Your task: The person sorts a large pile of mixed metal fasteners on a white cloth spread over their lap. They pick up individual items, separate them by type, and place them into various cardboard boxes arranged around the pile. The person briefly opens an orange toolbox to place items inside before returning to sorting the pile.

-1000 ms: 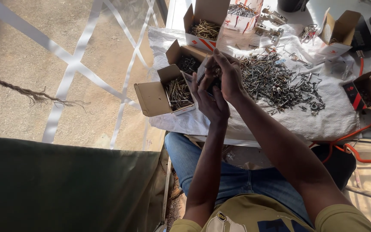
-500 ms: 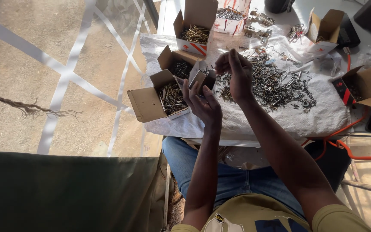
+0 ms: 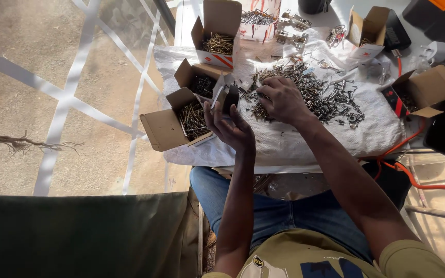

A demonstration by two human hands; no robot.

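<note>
My left hand (image 3: 228, 122) is raised palm up above the table's near edge and holds a few screws between its fingers, close to an open cardboard box of screws (image 3: 189, 119). My right hand (image 3: 280, 99) rests palm down on the left side of a big loose pile of dark screws (image 3: 316, 91) spread over a white cloth (image 3: 305, 138). Its fingers are curled into the pile; whether they pinch anything is hidden.
More open cardboard boxes of screws stand around: one behind the first (image 3: 200, 82), one at the back (image 3: 219, 37), two on the right (image 3: 368, 27) (image 3: 421, 91). Metal hinges (image 3: 290, 28) lie at the back. An orange cable (image 3: 422, 177) runs off the right edge.
My right hand has dropped from beside the left hand down onto the screw pile. The left hand stayed raised with its screws. The view shifted closer over the table.
</note>
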